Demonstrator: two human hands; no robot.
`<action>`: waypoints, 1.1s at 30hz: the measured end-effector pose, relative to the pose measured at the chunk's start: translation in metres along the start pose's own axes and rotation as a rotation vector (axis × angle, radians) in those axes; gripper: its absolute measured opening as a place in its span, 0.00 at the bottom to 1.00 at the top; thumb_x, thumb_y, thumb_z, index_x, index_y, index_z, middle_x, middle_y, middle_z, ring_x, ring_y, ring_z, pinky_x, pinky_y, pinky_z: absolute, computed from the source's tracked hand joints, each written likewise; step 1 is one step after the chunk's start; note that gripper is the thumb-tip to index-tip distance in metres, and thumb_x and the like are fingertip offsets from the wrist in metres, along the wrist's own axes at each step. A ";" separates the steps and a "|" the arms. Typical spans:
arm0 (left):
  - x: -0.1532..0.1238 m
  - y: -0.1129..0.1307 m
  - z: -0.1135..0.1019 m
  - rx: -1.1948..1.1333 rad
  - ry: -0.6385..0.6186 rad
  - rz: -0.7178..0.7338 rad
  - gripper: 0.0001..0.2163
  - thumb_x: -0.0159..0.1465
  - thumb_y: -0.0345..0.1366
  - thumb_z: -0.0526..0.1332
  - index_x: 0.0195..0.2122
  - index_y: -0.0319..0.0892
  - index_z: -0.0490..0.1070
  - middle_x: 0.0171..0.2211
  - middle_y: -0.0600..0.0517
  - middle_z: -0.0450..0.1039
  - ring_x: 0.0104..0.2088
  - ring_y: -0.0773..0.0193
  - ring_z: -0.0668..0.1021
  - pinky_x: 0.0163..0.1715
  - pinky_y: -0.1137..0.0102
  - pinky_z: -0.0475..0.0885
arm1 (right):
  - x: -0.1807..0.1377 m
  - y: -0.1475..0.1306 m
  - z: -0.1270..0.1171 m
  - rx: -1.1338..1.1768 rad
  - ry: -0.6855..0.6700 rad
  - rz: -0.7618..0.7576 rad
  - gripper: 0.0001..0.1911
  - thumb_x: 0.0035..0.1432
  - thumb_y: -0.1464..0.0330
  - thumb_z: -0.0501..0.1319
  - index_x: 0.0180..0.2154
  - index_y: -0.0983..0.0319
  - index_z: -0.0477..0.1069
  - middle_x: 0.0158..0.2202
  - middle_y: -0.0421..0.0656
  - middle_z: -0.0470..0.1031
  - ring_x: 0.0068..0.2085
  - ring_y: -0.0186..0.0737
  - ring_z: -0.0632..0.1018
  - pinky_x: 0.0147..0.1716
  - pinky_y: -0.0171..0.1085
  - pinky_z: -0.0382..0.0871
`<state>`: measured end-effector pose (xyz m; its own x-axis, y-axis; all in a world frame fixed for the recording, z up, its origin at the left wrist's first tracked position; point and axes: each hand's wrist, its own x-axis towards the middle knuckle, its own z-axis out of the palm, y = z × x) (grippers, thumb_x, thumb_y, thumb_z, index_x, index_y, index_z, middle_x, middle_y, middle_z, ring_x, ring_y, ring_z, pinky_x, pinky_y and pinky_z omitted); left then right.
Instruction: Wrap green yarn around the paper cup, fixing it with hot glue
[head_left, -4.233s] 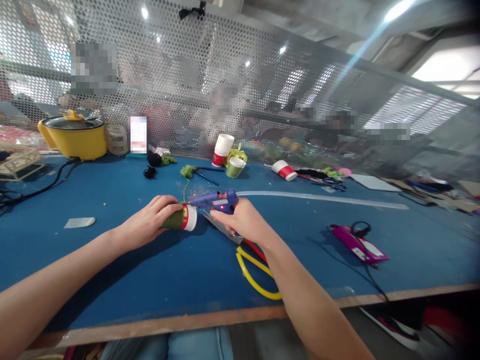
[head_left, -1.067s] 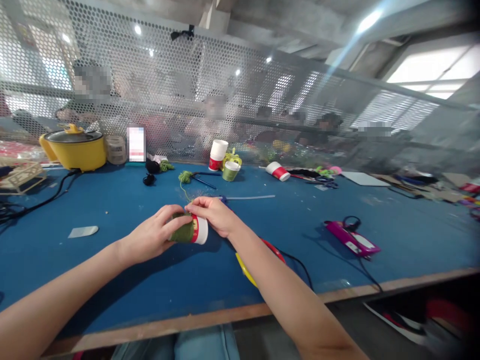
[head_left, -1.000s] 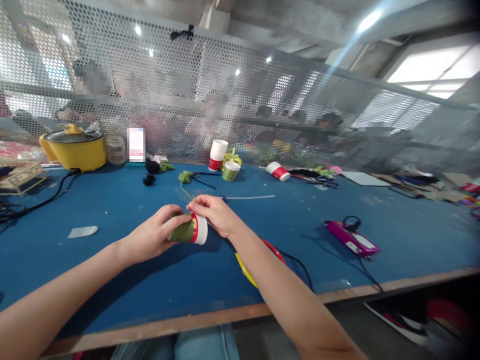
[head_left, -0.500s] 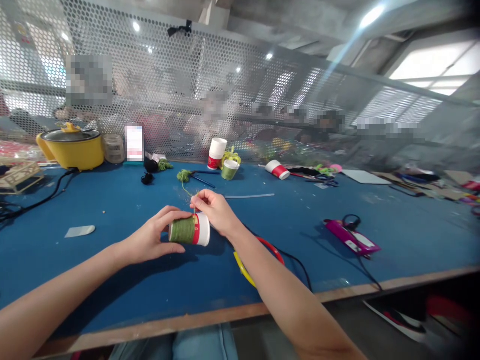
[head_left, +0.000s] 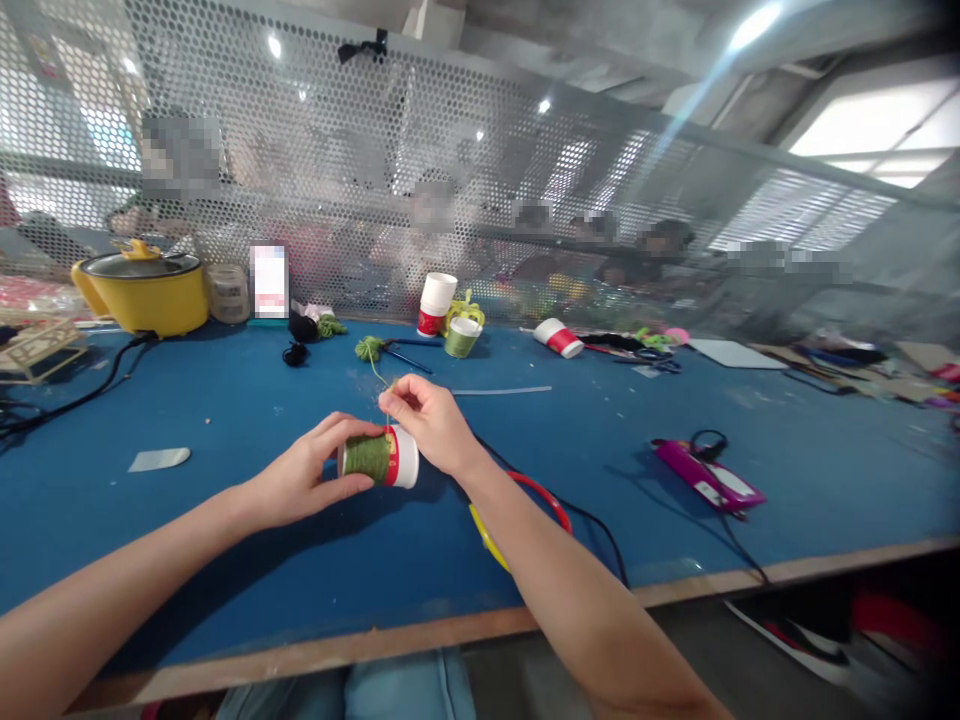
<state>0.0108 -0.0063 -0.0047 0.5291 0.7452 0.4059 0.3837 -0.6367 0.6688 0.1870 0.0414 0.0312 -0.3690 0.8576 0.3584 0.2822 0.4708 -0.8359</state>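
Note:
A paper cup [head_left: 406, 457], white and red with green yarn wound round part of it, lies on its side in my left hand [head_left: 304, 470]. My left thumb and fingers grip it from either side, over the wound part. Just above the cup, my right hand [head_left: 424, 420] pinches a strand of green yarn [head_left: 378, 373]. From those fingertips the strand runs down to the cup and back to a small green yarn ball [head_left: 368, 348] on the table.
Behind stand stacked paper cups [head_left: 436, 303], a green-wrapped cup [head_left: 463, 337] and a yellow pot [head_left: 142, 297]. A red-banded cup [head_left: 559, 338] lies on its side. Under my right forearm are red and yellow handles [head_left: 491, 540]. A purple pouch [head_left: 705, 475] lies right, a pale strip [head_left: 160, 459] left.
My left thumb has closed in against the cup, which has turned slightly. My right hand stays almost in place with the yarn. The view has shifted a little.

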 end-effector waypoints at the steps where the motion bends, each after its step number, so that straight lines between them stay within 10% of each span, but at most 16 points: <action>1: 0.000 0.000 0.000 0.000 0.000 0.001 0.19 0.60 0.38 0.58 0.51 0.44 0.58 0.45 0.46 0.63 0.43 0.59 0.71 0.43 0.64 0.70 | 0.000 0.000 0.000 -0.001 -0.003 -0.002 0.09 0.52 0.64 0.57 0.25 0.63 0.63 0.23 0.37 0.66 0.26 0.31 0.67 0.29 0.33 0.62; 33: 0.000 0.004 -0.004 0.116 -0.015 0.106 0.18 0.60 0.35 0.58 0.50 0.43 0.57 0.49 0.44 0.60 0.50 0.57 0.66 0.49 0.62 0.65 | -0.001 0.007 0.001 -0.043 -0.039 0.125 0.10 0.49 0.63 0.58 0.22 0.63 0.63 0.21 0.36 0.63 0.24 0.31 0.64 0.26 0.33 0.59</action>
<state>0.0097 -0.0075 0.0003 0.5824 0.6700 0.4603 0.4092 -0.7309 0.5462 0.1886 0.0441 0.0250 -0.3623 0.9017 0.2359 0.3655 0.3702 -0.8540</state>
